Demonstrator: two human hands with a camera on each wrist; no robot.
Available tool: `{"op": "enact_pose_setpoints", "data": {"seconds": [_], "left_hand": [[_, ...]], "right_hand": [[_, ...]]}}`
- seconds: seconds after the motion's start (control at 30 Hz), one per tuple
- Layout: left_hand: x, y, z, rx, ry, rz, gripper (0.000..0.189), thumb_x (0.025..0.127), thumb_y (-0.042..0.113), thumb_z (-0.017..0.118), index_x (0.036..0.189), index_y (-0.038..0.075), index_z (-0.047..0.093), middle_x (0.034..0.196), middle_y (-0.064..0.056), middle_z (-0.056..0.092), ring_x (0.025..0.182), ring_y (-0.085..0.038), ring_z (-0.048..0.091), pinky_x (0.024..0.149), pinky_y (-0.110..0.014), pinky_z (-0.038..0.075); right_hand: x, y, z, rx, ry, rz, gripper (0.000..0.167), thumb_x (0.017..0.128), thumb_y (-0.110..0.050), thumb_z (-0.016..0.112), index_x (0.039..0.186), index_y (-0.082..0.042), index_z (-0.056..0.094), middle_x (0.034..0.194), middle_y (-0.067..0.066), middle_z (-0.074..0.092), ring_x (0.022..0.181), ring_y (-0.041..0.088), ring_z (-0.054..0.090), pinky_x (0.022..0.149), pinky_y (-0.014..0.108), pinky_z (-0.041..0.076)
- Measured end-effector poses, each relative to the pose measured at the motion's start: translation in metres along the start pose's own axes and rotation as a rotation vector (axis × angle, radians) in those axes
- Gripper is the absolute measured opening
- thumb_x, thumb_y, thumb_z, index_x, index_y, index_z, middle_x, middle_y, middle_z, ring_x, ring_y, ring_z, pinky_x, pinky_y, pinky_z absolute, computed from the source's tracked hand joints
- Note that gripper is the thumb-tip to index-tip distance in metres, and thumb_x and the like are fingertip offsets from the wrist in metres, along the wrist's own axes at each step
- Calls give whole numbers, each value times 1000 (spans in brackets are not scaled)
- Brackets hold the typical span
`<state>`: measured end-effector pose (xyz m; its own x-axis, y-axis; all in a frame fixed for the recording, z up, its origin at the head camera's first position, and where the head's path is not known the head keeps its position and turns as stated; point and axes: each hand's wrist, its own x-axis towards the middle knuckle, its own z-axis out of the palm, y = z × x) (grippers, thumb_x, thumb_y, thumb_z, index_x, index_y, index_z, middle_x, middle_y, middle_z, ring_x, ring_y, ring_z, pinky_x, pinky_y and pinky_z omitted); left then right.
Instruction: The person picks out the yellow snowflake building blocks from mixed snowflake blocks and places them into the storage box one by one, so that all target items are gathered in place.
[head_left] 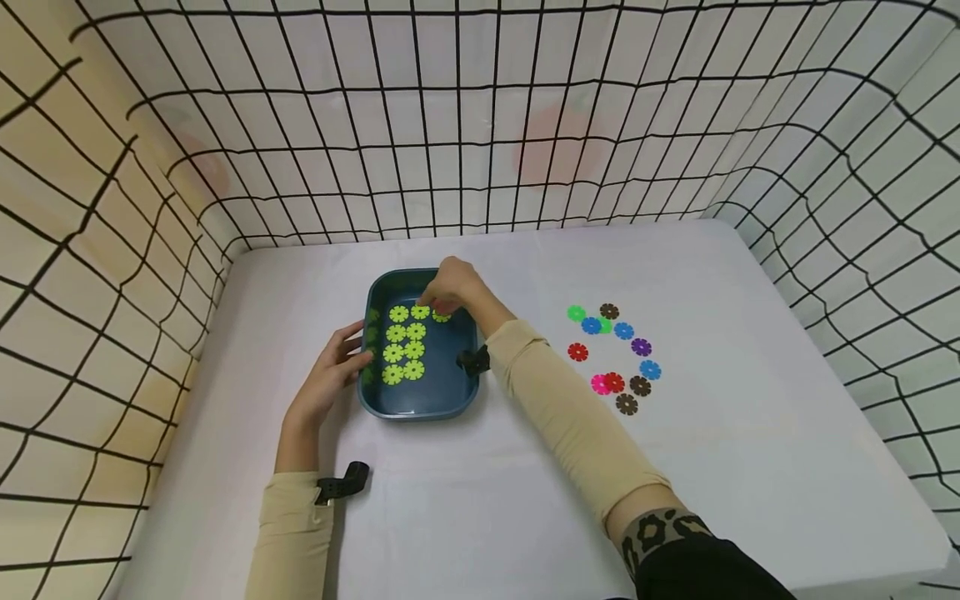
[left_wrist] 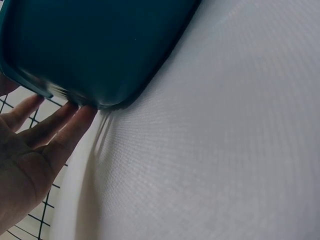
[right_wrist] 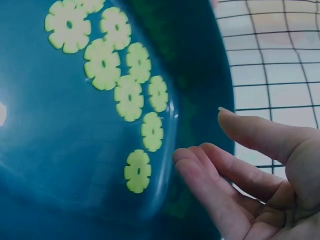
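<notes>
A dark teal tray [head_left: 444, 379] stands on the white-covered table, with several yellow-green notched flower discs [head_left: 414, 350] set out in rows on its floor. Over the tray's far end is my right hand [head_left: 453, 287], beside the last disc [head_left: 441, 317] of the far row. In the right wrist view the thumb and fingers of that hand [right_wrist: 250, 185] are parted, with nothing between them. My left hand [head_left: 333, 371] touches the tray's left side. Its extended fingers [left_wrist: 62, 132] rest against the outer wall in the left wrist view; the thumb is not seen there.
Loose flower discs in blue, purple, brown, red, pink and green lie right of the tray, among them a purple disc [head_left: 641, 347] and a red disc [head_left: 577, 352]. Black wire mesh [head_left: 491, 117] surrounds the table's back and sides. Each wrist bears a black camera [head_left: 345, 482].
</notes>
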<state>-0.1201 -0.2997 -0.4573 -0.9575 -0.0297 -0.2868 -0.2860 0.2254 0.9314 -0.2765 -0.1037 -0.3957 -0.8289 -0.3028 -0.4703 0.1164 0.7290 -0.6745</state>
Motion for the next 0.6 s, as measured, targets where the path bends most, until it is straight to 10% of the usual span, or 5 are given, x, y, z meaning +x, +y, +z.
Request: {"op": "enact_pose_setpoints", "data": {"seconds": [0.6], "left_hand": [[-2,-1,2,4,-21,0,63,99,24,52,155,27,22,160,-14,26,141,-34,34,109,-48,34]], "right_hand": [[-51,28,-49,145,-39,-91,48,81,-29,79,116,2,67,114,17,71,105,30,69,86,33,56]]}}
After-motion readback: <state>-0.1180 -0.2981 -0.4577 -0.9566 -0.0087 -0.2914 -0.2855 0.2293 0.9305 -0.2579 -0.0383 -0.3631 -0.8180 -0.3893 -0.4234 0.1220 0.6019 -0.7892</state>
